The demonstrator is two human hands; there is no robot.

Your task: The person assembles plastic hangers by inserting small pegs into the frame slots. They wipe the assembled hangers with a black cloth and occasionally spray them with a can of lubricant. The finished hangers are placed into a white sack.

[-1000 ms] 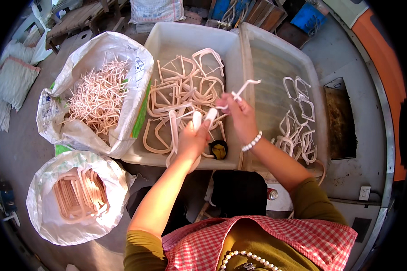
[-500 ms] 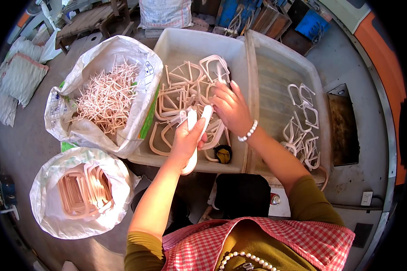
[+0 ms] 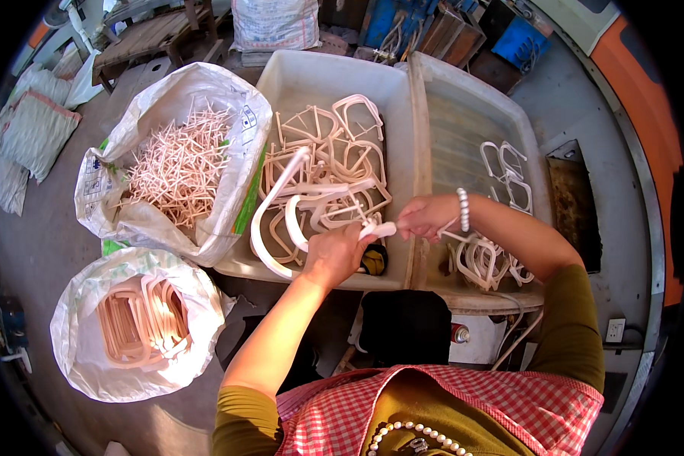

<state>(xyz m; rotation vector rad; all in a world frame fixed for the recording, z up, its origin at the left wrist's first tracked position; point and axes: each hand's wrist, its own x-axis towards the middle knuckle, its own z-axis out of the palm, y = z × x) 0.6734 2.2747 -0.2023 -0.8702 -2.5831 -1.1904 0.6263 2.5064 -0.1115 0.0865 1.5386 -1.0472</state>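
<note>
My left hand [image 3: 336, 254] is closed around a pale pink, U-shaped plastic handle [image 3: 260, 228], whose long curve bends out to the left. A second curved arm beside it seems to belong to the same bundle. One pale end pokes out rightward past my fingers. Close to that end, my right hand [image 3: 425, 216] is closed in a pinch; whatever it holds is mostly hidden. Loose curved handles and thin pale rods [image 3: 327, 137] lie tangled in the left bin beneath. Several similar curved pieces [image 3: 486, 258] are heaped in the right bin, below my right wrist.
Two translucent plastic bins [image 3: 399, 83] [image 3: 520, 114] stand side by side. At left, a white woven sack [image 3: 239, 91] holds thin pale sticks [image 3: 178, 163]; a nearer sack [image 3: 76, 342] holds stacked handles [image 3: 140, 319]. A black and yellow object [image 3: 374, 260] lies in the left bin's near corner.
My right hand has moved right and nearer, from above the pile to beside the bins' shared edge. My left hand has shifted right, and the handle has swung so its curve points left.
</note>
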